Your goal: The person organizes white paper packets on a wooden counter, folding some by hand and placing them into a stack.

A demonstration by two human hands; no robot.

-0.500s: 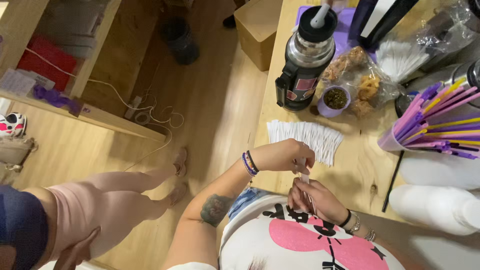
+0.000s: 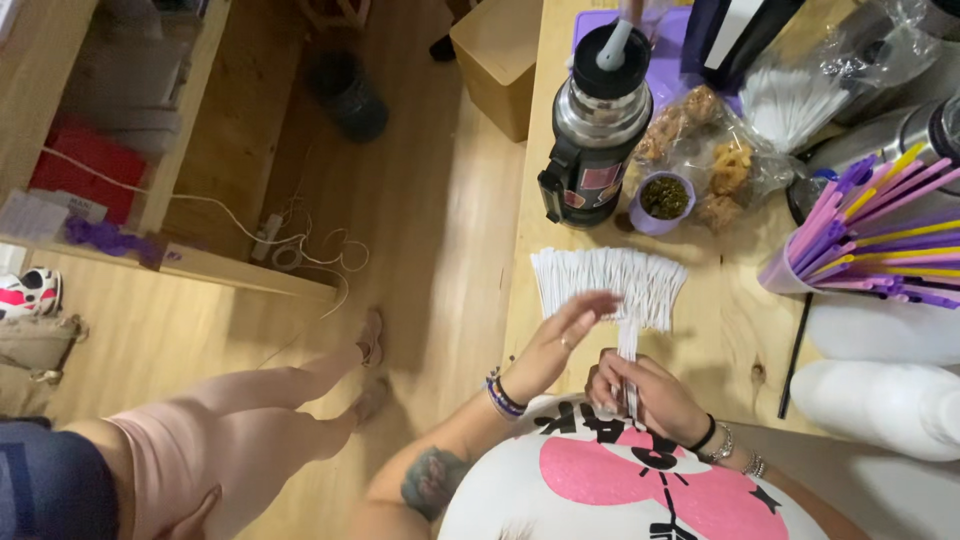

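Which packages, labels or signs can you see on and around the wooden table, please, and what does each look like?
Red and pink label patches: on the black and steel flask, table's left edge.
Clear plastic bag of brown snacks: right of the flask, crinkled.
Clear bag of white sticks: farther back, transparent.
Small white labels: on the wooden shelf at left, rectangular.

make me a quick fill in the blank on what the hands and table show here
1. The right hand grips a thin bundle of white ____.
2. The left hand is open, its fingers over the fanned row of sticks on the ____.
3. The small purple cup stands right beside the black and steel ____.
4. The coloured straws stand in a ____ holder at the table's right side.

Missing words: sticks; table; flask; purple
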